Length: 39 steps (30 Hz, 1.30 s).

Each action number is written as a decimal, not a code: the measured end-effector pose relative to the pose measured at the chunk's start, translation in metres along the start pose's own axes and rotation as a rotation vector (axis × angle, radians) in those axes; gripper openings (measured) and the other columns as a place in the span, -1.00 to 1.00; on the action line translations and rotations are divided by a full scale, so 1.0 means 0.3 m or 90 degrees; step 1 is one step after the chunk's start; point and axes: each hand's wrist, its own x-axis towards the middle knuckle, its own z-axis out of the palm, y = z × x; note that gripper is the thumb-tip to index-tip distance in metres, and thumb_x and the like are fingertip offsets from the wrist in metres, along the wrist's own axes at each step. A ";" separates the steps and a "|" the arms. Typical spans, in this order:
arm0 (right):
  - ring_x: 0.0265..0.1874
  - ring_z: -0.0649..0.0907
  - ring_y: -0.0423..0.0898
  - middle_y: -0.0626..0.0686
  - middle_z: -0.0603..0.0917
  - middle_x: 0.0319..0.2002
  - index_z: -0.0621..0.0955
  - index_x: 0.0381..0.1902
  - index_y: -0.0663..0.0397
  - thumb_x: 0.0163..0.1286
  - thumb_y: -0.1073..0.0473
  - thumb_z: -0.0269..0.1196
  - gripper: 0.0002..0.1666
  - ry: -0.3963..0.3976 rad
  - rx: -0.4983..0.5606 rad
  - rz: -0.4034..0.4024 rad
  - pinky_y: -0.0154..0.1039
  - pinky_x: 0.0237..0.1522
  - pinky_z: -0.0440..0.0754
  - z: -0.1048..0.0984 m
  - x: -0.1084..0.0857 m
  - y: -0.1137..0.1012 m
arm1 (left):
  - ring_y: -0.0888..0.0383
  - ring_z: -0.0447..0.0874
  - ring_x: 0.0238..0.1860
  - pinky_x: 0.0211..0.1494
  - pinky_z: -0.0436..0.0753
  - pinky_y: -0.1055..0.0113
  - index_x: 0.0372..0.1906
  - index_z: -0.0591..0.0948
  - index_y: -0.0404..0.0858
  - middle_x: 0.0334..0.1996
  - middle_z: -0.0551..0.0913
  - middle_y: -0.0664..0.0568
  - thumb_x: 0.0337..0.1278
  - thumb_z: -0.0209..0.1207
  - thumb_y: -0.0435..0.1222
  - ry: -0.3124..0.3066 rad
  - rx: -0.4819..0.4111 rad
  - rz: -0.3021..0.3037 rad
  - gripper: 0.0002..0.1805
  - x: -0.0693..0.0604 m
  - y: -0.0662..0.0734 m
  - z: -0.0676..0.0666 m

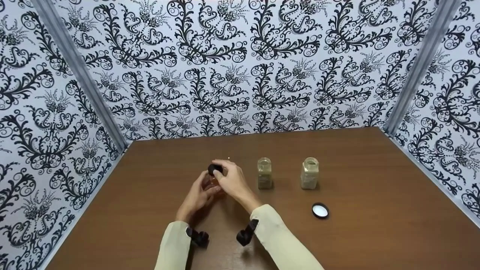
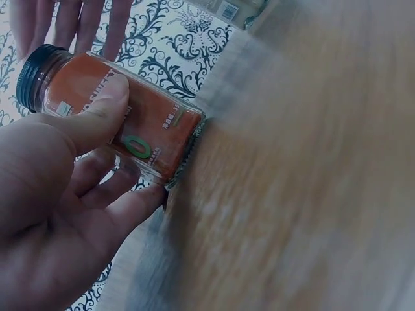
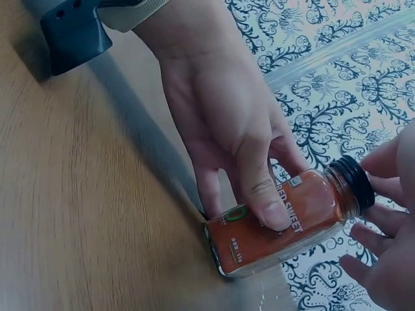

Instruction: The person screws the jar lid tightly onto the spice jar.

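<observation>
The left hand is curling around the red jar, while the right hand is pinching its black cap, thumb and finger spread only to the cap's width. The red jar is staying low over the wooden table, perhaps touching it. If the left hand is gripping too weakly while the cap is turning, the jar could be slipping. Rightward, a greenish jar and a pale jar are standing uncapped, so a careless sleeve could be spilling them.
</observation>
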 end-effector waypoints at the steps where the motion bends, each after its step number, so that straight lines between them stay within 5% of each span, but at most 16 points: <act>1: 0.34 0.52 0.16 0.16 0.64 0.24 0.64 0.18 0.11 0.38 0.27 0.24 -0.59 -0.002 -0.012 -0.006 0.07 0.45 0.37 0.000 -0.001 0.003 | -0.23 0.51 0.30 0.21 0.60 0.39 0.39 0.29 -0.36 0.31 0.47 -0.40 0.27 0.17 -0.54 -0.003 -0.003 0.002 -0.39 -0.001 0.000 0.000; 8: 0.20 0.60 0.16 0.18 0.71 0.10 0.68 0.09 0.19 0.34 0.19 0.35 -0.62 0.027 -0.050 -0.074 0.08 0.35 0.47 -0.003 -0.005 0.022 | -0.31 0.53 0.27 0.16 0.61 0.41 0.38 0.28 -0.41 0.30 0.46 -0.46 0.29 0.16 -0.54 -0.001 0.001 0.015 -0.41 -0.004 -0.004 0.000; 20: -0.02 0.66 0.08 0.11 0.76 -0.05 0.74 -0.05 0.08 0.16 0.13 0.48 -0.62 0.098 -0.038 -0.065 -0.02 0.13 0.59 0.020 -0.012 0.041 | -0.29 0.56 0.26 -0.07 0.60 0.45 0.39 0.29 -0.37 0.32 0.46 -0.42 0.29 0.18 -0.52 0.006 -0.002 -0.002 -0.40 -0.010 -0.008 0.003; 28: -0.09 0.64 0.01 0.03 0.77 -0.14 0.74 -0.11 0.02 0.08 -0.02 0.50 -0.57 0.161 -0.124 -0.103 -0.08 0.01 0.51 0.028 -0.009 0.046 | -0.29 0.55 0.27 0.18 0.61 0.42 0.37 0.29 -0.43 0.29 0.48 -0.44 0.28 0.19 -0.51 0.013 0.008 0.009 -0.41 -0.003 -0.010 0.004; 39: 0.08 0.65 0.02 0.05 0.77 -0.02 0.71 -0.04 0.06 0.12 0.09 0.52 -0.56 0.125 -0.129 -0.116 -0.06 0.12 0.47 0.023 -0.012 0.054 | -0.23 0.56 0.27 0.18 0.59 0.45 0.40 0.30 -0.37 0.31 0.50 -0.38 0.28 0.19 -0.50 0.006 0.020 0.011 -0.39 -0.008 -0.007 0.000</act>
